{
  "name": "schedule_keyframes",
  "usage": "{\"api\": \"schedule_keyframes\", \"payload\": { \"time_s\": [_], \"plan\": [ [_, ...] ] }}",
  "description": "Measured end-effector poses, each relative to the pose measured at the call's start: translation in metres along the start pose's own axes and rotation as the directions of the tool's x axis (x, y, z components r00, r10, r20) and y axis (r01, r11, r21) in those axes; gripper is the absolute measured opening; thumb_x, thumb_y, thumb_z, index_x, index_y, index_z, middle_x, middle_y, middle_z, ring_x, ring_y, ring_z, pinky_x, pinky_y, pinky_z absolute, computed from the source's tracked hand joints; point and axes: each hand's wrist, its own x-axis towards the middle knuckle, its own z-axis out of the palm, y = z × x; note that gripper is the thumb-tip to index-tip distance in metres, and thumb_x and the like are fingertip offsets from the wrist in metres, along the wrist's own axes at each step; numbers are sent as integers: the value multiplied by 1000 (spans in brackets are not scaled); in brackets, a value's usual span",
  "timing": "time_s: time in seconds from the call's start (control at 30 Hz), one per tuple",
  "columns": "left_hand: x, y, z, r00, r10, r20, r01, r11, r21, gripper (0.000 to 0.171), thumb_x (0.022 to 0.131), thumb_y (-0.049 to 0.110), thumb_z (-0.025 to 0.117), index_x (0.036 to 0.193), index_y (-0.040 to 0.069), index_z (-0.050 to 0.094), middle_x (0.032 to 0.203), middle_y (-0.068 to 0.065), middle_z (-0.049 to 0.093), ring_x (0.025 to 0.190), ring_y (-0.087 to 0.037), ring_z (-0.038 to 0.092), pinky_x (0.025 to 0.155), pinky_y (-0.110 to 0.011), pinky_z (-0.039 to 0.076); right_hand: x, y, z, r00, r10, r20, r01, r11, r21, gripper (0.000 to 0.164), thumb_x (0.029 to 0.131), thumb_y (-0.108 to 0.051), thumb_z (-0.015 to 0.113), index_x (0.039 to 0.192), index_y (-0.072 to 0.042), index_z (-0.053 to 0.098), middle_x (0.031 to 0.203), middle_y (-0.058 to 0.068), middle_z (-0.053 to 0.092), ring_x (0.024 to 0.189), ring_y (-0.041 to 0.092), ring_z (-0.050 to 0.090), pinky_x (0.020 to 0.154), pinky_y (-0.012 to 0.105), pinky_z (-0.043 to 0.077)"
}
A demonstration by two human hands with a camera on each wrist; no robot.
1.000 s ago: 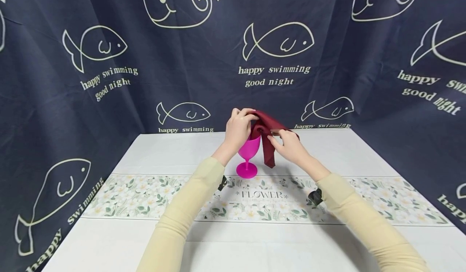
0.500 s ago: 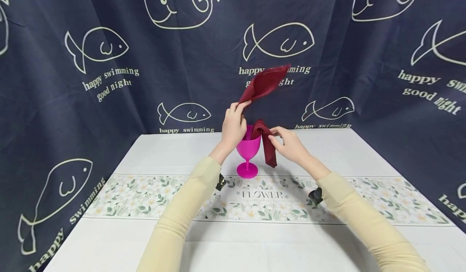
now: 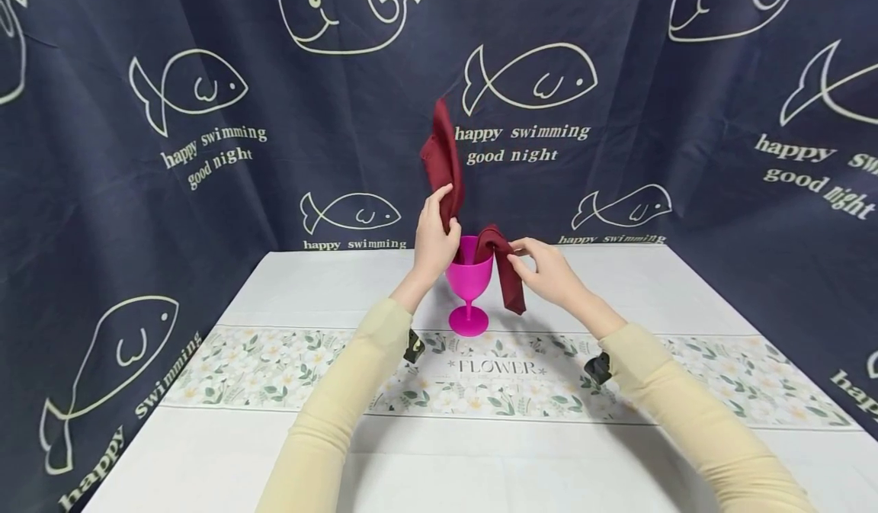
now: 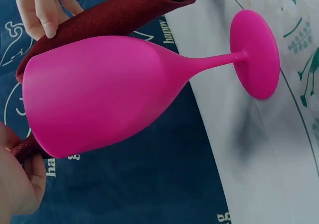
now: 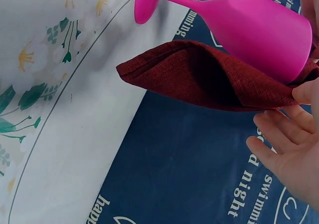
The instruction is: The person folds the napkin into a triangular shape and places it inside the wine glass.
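A bright pink goblet point(image 3: 469, 278) stands upright on the table with a dark red cloth napkin point(image 3: 442, 155) in its bowl. One part of the napkin rises above the rim; another folds over the right side and hangs down beside the bowl. My left hand point(image 3: 434, 245) grips the rising part just above the rim, thumb and fingers on either side. At the right of the rim, my right hand point(image 3: 550, 273) pinches the drooping part near its fold. The right wrist view shows the thumb on this cloth point(image 5: 199, 79), whose end opens into a hollow fold.
A white table point(image 3: 261, 460) carries a floral band point(image 3: 288, 368) lettered "FLOWER" in front of the goblet. Behind and at both sides hangs a navy curtain point(image 3: 370, 132) with fish and whale drawings. Each wrist wears a small dark device.
My left hand has lifted the napkin's other part from over the right side, swung it up and left, and now holds it upright. My right hand stays almost still on the hanging part.
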Motion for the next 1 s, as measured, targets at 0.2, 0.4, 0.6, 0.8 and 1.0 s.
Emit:
{"api": "schedule_keyframes", "payload": {
  "time_s": [0.2,0.4,0.6,0.8,1.0],
  "plan": [
    [0,-1,-1,994,-77,-75,64,985,-160,50,79,-5,53,127,9,52,119,-12,59,95,-26,54,78,-31,46,1,-1,1,1000,-24,-15,24,1000,0,23,92,-15,58,111,-2,61,107,15,66,99,29,63,88,46,49],
    [2,-2,-2,976,-189,-106,143,930,-340,39,83,3,66,120,4,54,102,-19,63,82,-19,58,66,-18,45,0,-2,2,999,-47,-22,47,999,-5,26,91,-12,58,114,0,60,109,16,65,101,30,63,90,47,48],
    [4,-6,-5,956,-262,-128,205,916,-344,35,80,12,74,109,2,58,88,-18,65,69,-8,55,61,-14,43,0,0,4,1000,-26,3,26,1000,-8,27,92,-15,58,115,-2,59,109,16,66,103,30,63,92,47,47],
    [4,-6,-8,961,-248,-122,201,930,-307,21,82,14,71,96,1,62,70,-8,60,59,-3,47,54,-15,39,2,0,3,999,29,18,-29,1000,-9,24,91,-17,60,111,-4,56,108,16,66,98,30,64,72,40,49],
    [5,-7,-9,956,-258,-143,197,919,-342,15,84,12,68,88,0,60,60,5,45,54,-3,40,51,-16,33,3,2,3,1000,-14,3,14,1000,-26,21,89,-16,62,106,-3,61,103,15,68,94,29,65,67,37,49]
  ]
}}
